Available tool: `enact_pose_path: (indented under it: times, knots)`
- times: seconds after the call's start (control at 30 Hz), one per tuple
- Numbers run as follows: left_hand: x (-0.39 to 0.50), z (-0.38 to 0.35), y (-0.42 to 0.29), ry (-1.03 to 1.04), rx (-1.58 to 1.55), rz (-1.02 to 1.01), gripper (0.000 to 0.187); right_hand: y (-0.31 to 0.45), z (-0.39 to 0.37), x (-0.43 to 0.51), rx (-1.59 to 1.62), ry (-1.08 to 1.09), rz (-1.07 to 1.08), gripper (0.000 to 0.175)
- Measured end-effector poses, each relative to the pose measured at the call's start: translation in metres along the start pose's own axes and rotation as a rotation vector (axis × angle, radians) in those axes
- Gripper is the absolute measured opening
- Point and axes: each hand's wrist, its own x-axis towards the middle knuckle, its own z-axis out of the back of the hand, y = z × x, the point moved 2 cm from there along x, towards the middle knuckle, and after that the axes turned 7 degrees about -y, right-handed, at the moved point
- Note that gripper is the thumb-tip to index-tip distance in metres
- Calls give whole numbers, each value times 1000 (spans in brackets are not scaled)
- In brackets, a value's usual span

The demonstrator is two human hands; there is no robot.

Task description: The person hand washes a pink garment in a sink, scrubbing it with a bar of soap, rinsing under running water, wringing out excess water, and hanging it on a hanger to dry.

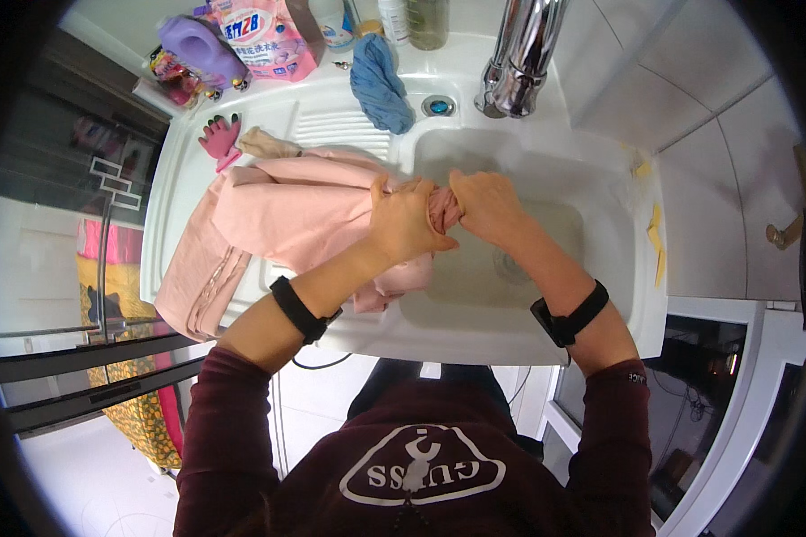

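A large pink cloth (295, 201) lies over the ribbed washboard side of a white laundry sink (618, 322), its left end folded near the rim. My left hand (410, 218) is closed around the gathered cloth at the edge of the basin. Just to its right, my right hand (490, 205) grips the bunched end over the basin. Between the two hands the fabric is twisted into a tight roll. A loose fold of it hangs below my left hand toward the basin.
Behind the cloth lie a pink glove (221, 139), a beige cloth (267, 143) and a crumpled blue cloth (379, 84). A chrome faucet (520, 64) rises at the back. Along the back ledge stand a purple jug (201, 50), a pink detergent pouch (269, 40) and several bottles.
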Motion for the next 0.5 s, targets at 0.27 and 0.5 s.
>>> enact_pose_path:
  times: [0.27, 0.5]
  knots:
    - [32, 30, 24, 399, -470, 133, 28, 36, 30, -6, -320, -522, 409, 29]
    - [31, 52, 20, 549, -789, 198, 13, 43, 26, 26, -263, -718, 610, 18]
